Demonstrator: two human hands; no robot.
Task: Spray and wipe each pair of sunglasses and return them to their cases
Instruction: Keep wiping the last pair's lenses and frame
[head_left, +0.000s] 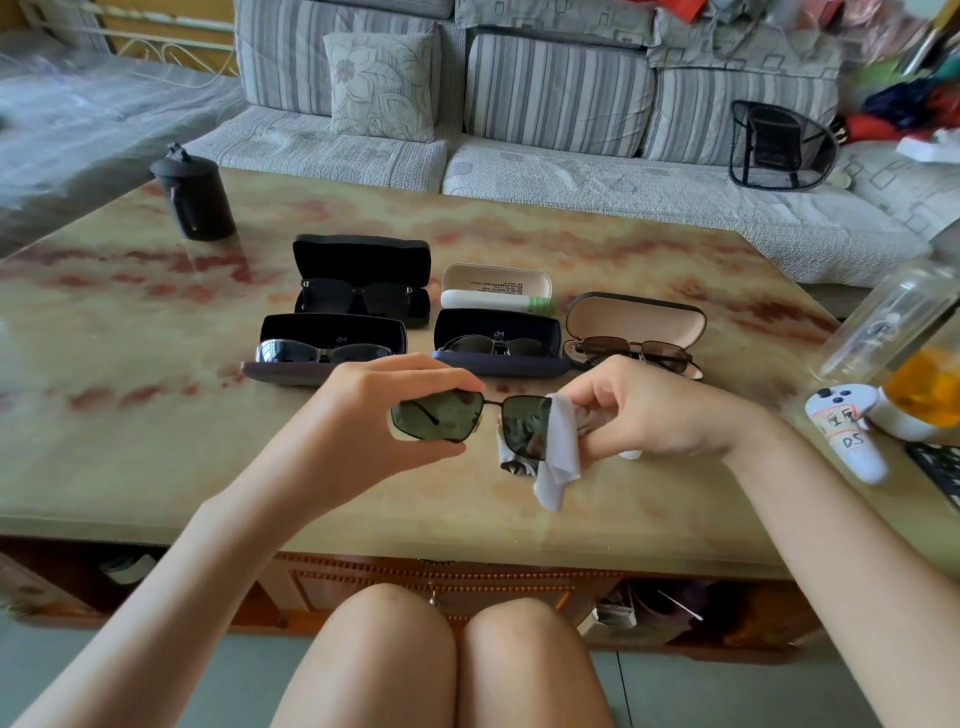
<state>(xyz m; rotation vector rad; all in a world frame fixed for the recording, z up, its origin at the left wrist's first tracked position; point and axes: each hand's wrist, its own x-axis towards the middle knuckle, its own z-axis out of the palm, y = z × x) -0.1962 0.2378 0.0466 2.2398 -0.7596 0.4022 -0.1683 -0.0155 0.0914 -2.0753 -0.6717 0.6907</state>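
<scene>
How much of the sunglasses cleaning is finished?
Four pairs lie in open cases; cleaned or not, I cannot tell. The left hand holds the fifth pair while the right hand rubs one lens with a cloth. Left: returning it, likely to the white case.

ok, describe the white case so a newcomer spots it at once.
On the glossy beige stone-patterned table, five open glasses cases sit in two rows. The small white hard-shell case is in the back row, right of the large black case and behind the navy case. It alone is pale outside, with printed text in its cream lid.
</scene>
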